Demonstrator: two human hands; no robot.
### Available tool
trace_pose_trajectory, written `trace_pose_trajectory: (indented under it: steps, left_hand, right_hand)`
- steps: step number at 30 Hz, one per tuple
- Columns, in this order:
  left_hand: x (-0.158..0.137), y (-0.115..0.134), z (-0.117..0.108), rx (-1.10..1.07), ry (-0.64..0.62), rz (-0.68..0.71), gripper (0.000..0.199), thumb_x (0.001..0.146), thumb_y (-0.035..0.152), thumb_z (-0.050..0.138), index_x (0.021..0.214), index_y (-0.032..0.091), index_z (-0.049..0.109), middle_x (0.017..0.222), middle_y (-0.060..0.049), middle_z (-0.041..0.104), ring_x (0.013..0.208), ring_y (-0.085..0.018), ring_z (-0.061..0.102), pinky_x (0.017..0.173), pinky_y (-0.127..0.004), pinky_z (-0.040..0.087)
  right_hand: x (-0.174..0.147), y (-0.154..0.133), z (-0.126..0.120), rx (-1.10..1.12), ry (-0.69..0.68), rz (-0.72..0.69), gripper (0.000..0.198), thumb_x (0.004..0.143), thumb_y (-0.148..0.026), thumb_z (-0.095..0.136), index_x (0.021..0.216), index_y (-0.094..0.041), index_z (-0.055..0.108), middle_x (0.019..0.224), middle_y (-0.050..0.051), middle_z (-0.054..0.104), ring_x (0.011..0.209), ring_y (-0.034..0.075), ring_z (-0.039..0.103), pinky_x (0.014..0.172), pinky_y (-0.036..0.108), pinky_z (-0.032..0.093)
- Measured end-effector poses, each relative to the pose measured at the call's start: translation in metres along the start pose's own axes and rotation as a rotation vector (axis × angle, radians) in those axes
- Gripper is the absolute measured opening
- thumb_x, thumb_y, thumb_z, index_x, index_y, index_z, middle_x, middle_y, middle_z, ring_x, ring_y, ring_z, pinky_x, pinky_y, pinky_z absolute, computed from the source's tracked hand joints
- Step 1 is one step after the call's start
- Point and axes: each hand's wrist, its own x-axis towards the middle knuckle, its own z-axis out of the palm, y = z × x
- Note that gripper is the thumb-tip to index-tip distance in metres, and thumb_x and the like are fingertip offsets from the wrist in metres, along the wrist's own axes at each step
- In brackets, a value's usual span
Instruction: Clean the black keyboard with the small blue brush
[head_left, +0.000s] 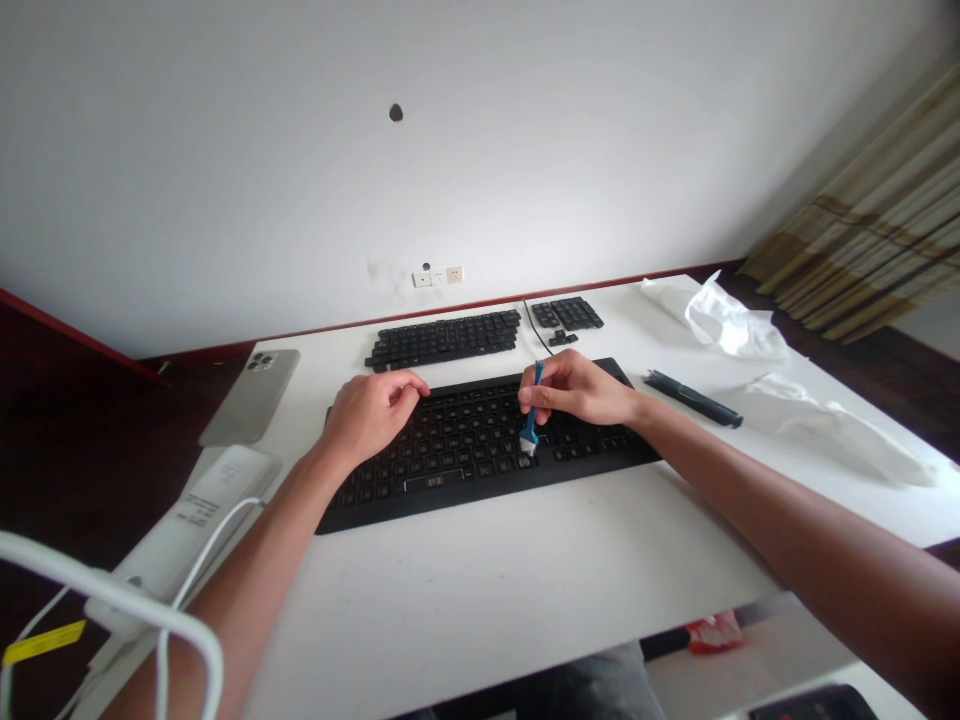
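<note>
Blue brush (532, 410) | pinched in right hand (574, 388) grip, bristles on black keyboard (480, 440) | left hand (371, 412) curled, resting on keys

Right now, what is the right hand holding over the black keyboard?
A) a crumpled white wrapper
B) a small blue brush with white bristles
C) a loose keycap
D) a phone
B: the right hand pinches a small blue brush, its white bristles down on the keys of the black keyboard, while the left hand rests on the keyboard's left part.
</note>
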Motion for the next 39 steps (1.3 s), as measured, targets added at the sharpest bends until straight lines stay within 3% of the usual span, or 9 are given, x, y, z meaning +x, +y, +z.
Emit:
trace_pose_trajectory:
  steps: [10,18,30,39]
  left_hand:
    - [-0.0003,-0.0001,-0.0005,-0.003,0.006,0.0,0.033,0.095,0.032,0.053,0.095,0.027,0.086,0.054,0.005,0.059,0.053,-0.015,0.049,0.066,-0.03,0.036]
    - [0.0003,-0.0026,0.0012,-0.005,0.013,0.017,0.033,0.094,0.032,0.054,0.095,0.027,0.086,0.055,0.004,0.06,0.053,-0.015,0.048,0.065,-0.03,0.035]
    - [-0.0002,-0.0008,0.0,0.007,0.009,0.014,0.032,0.095,0.031,0.054,0.096,0.027,0.086,0.056,0.004,0.06,0.054,-0.015,0.05,0.065,-0.03,0.036]
    - [-0.0008,0.0006,-0.0006,0.011,0.011,0.029,0.03,0.094,0.028,0.055,0.095,0.027,0.085,0.053,0.004,0.057,0.052,-0.016,0.049,0.064,-0.031,0.035]
  right_hand:
    - [-0.0004,-0.0005,0.0031,-0.025,-0.007,0.002,0.032,0.084,-0.042,0.094,0.083,-0.014,0.08,0.073,0.002,0.075,0.061,0.012,0.069,0.058,0.022,0.055]
    - [0.0014,0.0003,-0.0044,-0.009,0.05,-0.098,0.04,0.1,-0.054,0.077,0.092,-0.015,0.082,0.072,0.004,0.074,0.065,0.013,0.068,0.064,0.023,0.054]
    - [-0.0007,-0.0038,0.0007,0.001,-0.085,-0.061,0.038,0.098,-0.052,0.081,0.096,-0.014,0.083,0.074,0.004,0.077,0.069,0.014,0.072,0.066,0.025,0.057]
    - [-0.0024,-0.0068,0.0017,0.035,-0.082,-0.093,0.033,0.096,-0.047,0.084,0.096,-0.015,0.086,0.084,0.008,0.082,0.073,0.015,0.073,0.069,0.026,0.062]
